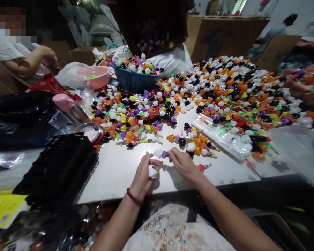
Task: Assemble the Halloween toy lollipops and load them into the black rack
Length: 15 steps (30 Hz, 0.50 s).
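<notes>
My left hand, with a red bead bracelet at the wrist, is curled round a white figure with dark eyes. Above it, a small piece with a white end and a purple part is pinched in the fingers of my right hand. The left fingertips come close to its white end. Just beyond my hands lie orange figures, a black one and striped sticks. A red and orange piece rests beside my right wrist.
Large heaps of small colourful figures cover the back of the white table. A blue basket holds more. Plastic bags lie at the right, a black mesh stack and steel cup at the left. Another person's arm is back left.
</notes>
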### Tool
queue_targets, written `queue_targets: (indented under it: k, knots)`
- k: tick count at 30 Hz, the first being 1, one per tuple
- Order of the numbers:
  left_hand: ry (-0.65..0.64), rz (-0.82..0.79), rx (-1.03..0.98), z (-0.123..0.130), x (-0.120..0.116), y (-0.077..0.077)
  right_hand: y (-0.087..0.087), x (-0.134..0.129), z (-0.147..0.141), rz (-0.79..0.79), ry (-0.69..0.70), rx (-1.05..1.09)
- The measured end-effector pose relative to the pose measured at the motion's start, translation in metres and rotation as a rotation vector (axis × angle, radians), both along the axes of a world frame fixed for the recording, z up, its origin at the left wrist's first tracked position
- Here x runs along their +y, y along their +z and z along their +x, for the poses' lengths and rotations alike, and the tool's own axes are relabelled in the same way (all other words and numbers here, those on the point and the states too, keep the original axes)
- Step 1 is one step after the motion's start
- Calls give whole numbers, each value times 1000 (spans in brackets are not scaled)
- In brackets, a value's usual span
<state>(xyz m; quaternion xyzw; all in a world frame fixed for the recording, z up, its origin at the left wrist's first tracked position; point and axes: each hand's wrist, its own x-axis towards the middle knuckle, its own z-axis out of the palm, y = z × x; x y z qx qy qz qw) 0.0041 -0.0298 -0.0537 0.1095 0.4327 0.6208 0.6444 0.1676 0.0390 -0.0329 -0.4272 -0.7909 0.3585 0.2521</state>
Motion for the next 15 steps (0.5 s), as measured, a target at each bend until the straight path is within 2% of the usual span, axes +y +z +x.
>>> queue_targets:
  k: [4, 8, 11, 15]
  knots:
    - [133, -160, -356, -30, 3, -4, -13, 28, 15, 300, -54, -333]
    - [239, -149, -416, -40, -1, -8, -20, 40, 14, 529, -78, -585]
    - [216, -151, -368, -37, -4, -11, -17, 46, -8, 581, -121, -607]
    - [102, -93, -296, -29, -5, -15, -15, 59, -61, 574, 109, -590]
